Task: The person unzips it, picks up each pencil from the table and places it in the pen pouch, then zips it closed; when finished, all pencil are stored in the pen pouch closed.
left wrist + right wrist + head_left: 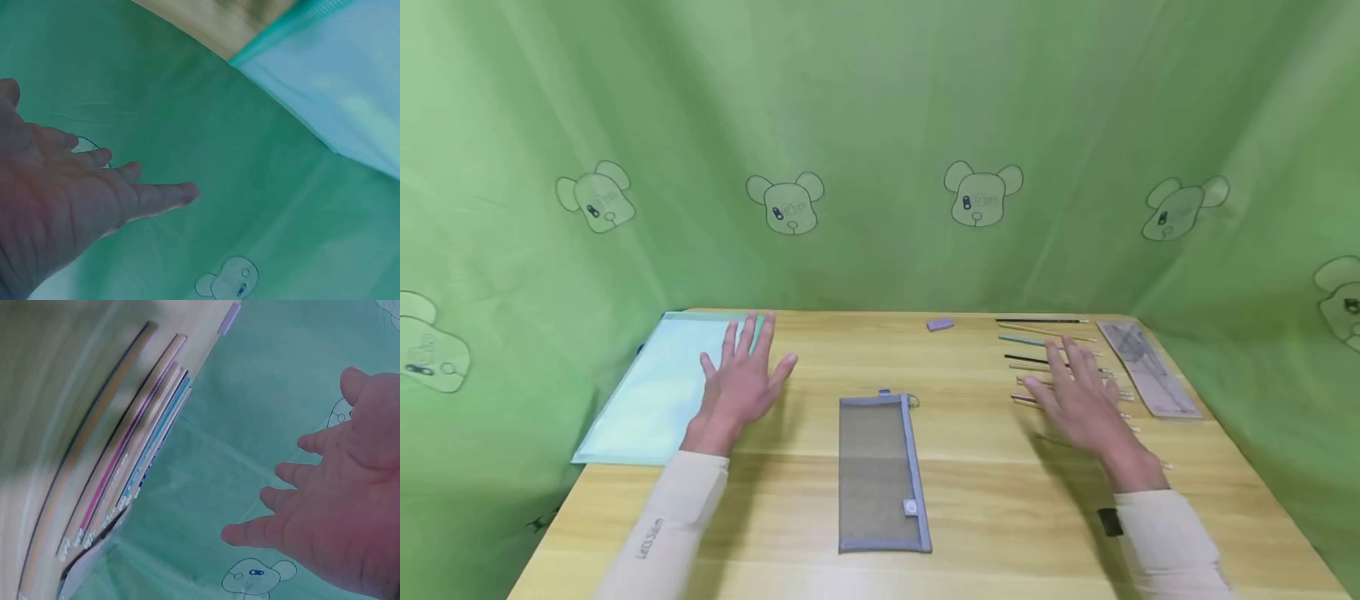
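Observation:
The left hand (739, 385) is spread over the right part of a pale blue folder (655, 392), fingers straight, holding nothing. In the left wrist view that hand (94, 194) shows its palm, apart from the folder (331, 75). Above several pencils (1037, 361) laid in rows, the right hand (1086, 408) has its fingers extended and grips nothing. The right wrist view shows this hand (337, 487) apart from the pencils (125, 450). Between the hands lies a grey mesh zip pouch (878, 475).
A purple eraser (940, 324) sits near the back edge of the wooden table (805, 508). To the right of the pencils lies a flat pinkish packet (1150, 371). Green curtain (880, 100) with mouse-like heads surrounds the table's back and sides.

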Available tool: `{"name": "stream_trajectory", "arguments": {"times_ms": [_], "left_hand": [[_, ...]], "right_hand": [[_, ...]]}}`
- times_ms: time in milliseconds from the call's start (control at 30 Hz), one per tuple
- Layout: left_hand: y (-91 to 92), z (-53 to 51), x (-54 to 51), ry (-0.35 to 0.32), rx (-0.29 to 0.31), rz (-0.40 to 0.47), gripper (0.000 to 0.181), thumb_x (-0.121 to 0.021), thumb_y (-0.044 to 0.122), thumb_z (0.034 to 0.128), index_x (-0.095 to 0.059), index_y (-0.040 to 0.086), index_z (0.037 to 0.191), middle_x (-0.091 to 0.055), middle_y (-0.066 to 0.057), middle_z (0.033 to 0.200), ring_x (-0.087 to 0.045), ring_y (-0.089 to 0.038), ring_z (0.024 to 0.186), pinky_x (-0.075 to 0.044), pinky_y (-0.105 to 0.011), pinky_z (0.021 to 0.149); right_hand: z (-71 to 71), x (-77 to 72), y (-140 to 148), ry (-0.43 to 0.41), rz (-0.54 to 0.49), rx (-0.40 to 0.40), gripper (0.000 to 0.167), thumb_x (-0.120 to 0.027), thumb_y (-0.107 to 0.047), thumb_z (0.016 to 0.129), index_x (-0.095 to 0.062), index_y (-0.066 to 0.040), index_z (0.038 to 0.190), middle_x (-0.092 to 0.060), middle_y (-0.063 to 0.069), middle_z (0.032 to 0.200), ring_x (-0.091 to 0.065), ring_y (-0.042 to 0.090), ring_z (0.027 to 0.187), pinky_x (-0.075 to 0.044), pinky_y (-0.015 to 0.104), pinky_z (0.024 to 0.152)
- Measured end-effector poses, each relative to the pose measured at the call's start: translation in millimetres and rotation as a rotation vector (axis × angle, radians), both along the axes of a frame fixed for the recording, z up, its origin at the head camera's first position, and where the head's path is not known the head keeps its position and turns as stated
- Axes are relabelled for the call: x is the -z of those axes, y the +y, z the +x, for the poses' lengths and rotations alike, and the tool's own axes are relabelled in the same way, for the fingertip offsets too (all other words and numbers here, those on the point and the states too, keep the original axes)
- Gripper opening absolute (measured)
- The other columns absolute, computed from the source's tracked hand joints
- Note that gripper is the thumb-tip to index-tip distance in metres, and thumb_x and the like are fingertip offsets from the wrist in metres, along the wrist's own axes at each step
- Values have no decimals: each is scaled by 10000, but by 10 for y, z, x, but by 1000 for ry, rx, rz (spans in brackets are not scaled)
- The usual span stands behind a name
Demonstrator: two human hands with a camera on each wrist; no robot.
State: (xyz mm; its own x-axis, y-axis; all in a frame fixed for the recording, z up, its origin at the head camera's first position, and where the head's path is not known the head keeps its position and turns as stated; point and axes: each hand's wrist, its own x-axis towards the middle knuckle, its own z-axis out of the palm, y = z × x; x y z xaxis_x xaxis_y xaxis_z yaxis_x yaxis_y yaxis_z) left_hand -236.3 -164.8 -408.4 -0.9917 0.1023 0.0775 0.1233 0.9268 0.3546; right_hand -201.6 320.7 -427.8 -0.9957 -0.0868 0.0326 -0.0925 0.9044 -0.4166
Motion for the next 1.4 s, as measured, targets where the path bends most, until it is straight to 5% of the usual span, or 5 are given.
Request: {"name": "stream_trajectory", "arguments": {"times_ms": [233,467,767,1067,1400], "left_hand": [[380,-11,143,-4,70,4,821,-395,586,1123,2,215,1738,-38,-116,1823,-57,-441,1683,-151,-824,1221],[915,25,385,-159,214,14,788,-436,587,1112,-130,216,1736,-193,-119,1803,-205,-412,1667,-231,-751,1263],[1285,91,610,-202,310,-146,832,-777,521,960,-456,130,1621,-535,-173,1595,-526,-394,1456,-476,-636,1161],[1296,36,588,-202,353,-122,470,-878,345,896,-705,180,1300,-706,-63,1173,-626,-246,1064,-571,-477,922],[1211,-98,326,-302,593,221,55,-663,211,1073,-648,186,1027,-562,34,815,-516,-101,724,-442,-246,663]], "right_hand": [[1,97,-215,-11,18,-44,814,-349,-561,1145,-28,-93,1729,100,253,1789,69,598,1619,16,913,1139],[70,204,-628,-39,13,-198,772,-408,-496,1149,-150,-32,1709,-74,286,1778,-85,572,1628,-92,817,1237],[227,259,-998,-368,-46,-387,762,-577,-491,1091,-361,-25,1655,-246,295,1748,-229,525,1625,-235,703,1287],[272,194,-1155,-368,-22,-418,718,-657,-476,1051,-469,-61,1606,-335,267,1722,-333,501,1594,-326,682,1257],[83,140,-1371,-167,-173,-433,538,-615,-291,1106,-504,44,1512,-633,228,1478,-614,391,1393,-513,548,1153]]}}
